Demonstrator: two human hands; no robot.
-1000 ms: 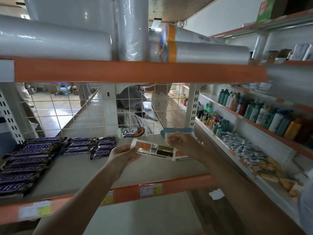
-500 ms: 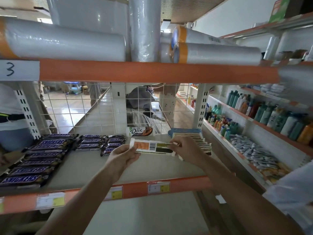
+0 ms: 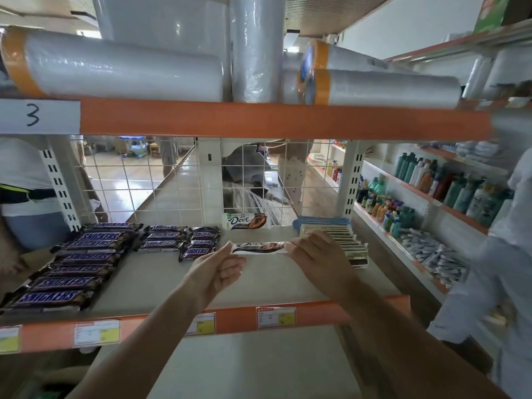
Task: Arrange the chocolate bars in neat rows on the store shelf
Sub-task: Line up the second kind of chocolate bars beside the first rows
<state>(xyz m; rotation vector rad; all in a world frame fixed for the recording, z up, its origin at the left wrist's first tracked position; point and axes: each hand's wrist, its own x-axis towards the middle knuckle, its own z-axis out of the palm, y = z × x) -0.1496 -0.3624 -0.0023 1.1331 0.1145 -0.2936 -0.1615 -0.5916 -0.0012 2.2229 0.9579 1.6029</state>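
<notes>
1. Head view: white chocolate bar (image 3: pixel 258 247) held level above the middle of the shelf (image 3: pixel 149 279), label facing up, not yet set down.
2. Pinched at both ends: left hand (image 3: pixel 218 270) on the left end, right hand (image 3: pixel 315 254) on the right end, fingers curled round the wrapper.
3. Another white bar (image 3: pixel 248 221) standing on edge at the back against the wire grid (image 3: pixel 178 180), directly behind the held one; likely the start of the row to be filled.
4. Risks, as a judgement: laid askew and out of line with the back bar; wrapper ends slipping from a light pinch; a knuckle nudging the neighbours on either side.
5. Close on the left: short rows of dark bars (image 3: pixel 198 243), the nearest just beside the left hand and sitting slightly crooked, easily shoved further.
6. Farther left: long column of large dark bars (image 3: pixel 72 269) running to the front edge.
7. Close on the right: open box of bars on edge (image 3: pixel 339 243), partly behind the right hand, narrowing the gap for placing.
8. Above: wrapped rolls (image 3: pixel 123 73) on the upper shelf; off right, bottles (image 3: pixel 449 185) on a side rack.
</notes>
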